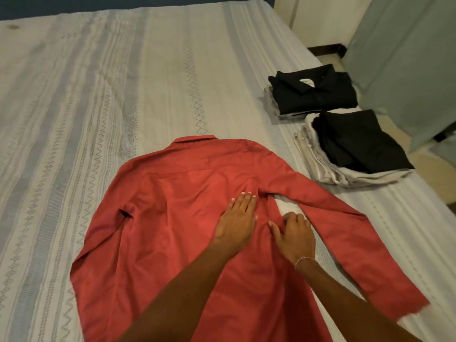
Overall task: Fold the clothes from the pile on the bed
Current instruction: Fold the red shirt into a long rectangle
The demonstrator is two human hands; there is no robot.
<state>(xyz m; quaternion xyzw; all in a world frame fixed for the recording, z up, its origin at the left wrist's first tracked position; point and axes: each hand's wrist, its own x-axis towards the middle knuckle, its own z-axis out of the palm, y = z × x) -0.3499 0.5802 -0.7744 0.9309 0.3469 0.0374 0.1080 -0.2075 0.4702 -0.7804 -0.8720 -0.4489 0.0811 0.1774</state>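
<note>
1. A long-sleeved red cotton shirt (pixel 172 218) lies spread out, back side up, on the striped grey and white bed cover (pixel 86 95) — near the front edge of the bed, collar pointing away.
2. The left hand (pixel 235 222) lies flat on the middle of the shirt's back. Its fingers are straight and it presses down; it grips nothing.
3. The right hand (pixel 294 234) rests at the shirt's right side edge, just under the armpit. Its fingers are bent down onto the cloth, but I cannot tell if they pinch it.
4. I think this is the smoothing step — the shirt is flat but not folded yet.
5. The right sleeve (pixel 345 225) sticks out to the side. The next move likely calls for folding it over the back.
6. Two piles of folded black and pale clothes (pixel 340 119) sit well apart, to the right.
</note>
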